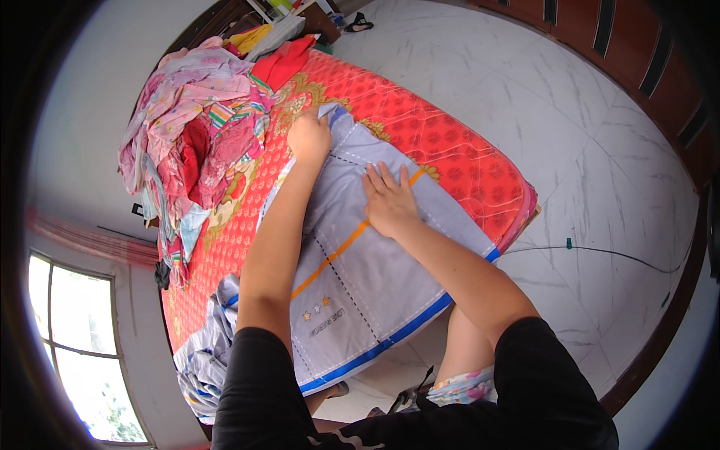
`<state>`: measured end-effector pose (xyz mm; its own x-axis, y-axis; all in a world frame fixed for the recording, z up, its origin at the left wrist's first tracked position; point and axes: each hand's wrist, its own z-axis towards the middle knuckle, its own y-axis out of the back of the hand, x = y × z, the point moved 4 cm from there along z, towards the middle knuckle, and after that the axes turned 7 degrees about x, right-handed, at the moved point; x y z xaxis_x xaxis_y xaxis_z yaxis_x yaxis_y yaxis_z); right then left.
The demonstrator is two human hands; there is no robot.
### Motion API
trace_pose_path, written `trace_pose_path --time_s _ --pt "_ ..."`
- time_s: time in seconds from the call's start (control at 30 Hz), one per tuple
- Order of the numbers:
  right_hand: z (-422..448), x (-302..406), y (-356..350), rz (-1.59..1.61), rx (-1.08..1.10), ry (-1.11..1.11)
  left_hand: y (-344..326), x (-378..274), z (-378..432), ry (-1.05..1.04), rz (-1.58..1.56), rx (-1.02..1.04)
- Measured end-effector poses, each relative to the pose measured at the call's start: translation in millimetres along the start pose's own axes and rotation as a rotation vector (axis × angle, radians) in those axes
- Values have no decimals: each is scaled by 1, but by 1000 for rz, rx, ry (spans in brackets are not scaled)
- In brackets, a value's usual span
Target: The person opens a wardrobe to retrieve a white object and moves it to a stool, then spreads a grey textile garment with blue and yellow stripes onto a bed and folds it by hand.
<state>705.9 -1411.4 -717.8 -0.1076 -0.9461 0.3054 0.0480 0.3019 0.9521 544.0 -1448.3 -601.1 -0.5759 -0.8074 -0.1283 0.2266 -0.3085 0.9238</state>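
Observation:
A grey-lilac cloth (349, 275) with orange, blue and dashed stripes lies spread over the near part of a red patterned bed (450, 152). Its blue-trimmed edge hangs over the bedside toward my legs. The far corner of the cloth is pinched in my left hand (310, 135), whose fingers are closed. To the right of it, my right hand (391, 199) rests palm down on the cloth with its fingers spread, close to the orange stripe. My left forearm hides part of the cloth.
Crumpled pink and floral cloths (197, 124) are heaped at the bed's far left, with a red cloth (281, 62) beside them. A bunched grey striped cloth (208, 349) lies at the near left. A thin cable (607, 251) crosses the marble-patterned floor (562, 112). A black shoe (359, 23) sits beyond the bed.

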Motion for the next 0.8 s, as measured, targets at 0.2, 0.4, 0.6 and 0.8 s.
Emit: trace_pose_path --time_s 0.2,0.4,0.6,0.8 --pt "3 -4 0 16 -46 52 -8 -34 10 6 11 77" --pt "3 0 7 52 -111 92 -66 -19 10 159 309 475" --pt "4 -3 -1 44 -101 68 -83 -18 16 192 -262 223" --pt "7 -9 2 20 26 50 -68 -60 -91 -131 -623 80"
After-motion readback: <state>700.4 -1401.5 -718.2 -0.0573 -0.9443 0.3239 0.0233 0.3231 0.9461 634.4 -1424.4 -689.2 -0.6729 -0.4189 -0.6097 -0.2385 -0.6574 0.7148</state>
